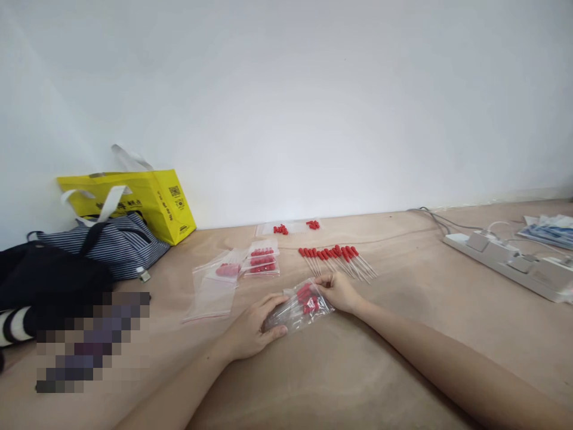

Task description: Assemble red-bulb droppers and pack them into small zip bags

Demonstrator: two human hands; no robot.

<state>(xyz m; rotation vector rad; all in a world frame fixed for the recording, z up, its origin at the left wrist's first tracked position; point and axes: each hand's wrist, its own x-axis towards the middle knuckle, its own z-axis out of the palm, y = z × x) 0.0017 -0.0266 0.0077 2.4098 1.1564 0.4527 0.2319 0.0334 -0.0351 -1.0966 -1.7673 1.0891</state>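
Note:
A clear plastic bag (293, 313) with several red-tipped sticks inside lies low over the table between my hands. My left hand (257, 328) grips its left end, thumb in front and fingers behind. At the bag's upper right edge, my right hand (338, 291) pinches the plastic with its fingers closed. Just beyond my right hand, loose red-tipped sticks (338, 255) lie fanned out, their thin pale shafts toward me. Stacked bags of red-tipped pieces (262, 261) lie beyond my left hand, next to flat clear zip bags (210, 292).
Against the wall sits another clear bag (295, 228) with red pieces. A yellow carrier bag (165, 203), a striped bag (134, 245) and a black bag (54, 272) stand at left, near a pixelated object (94, 346). A white power strip (505, 263) with cables lies right, before blue-and-white packets (550, 230).

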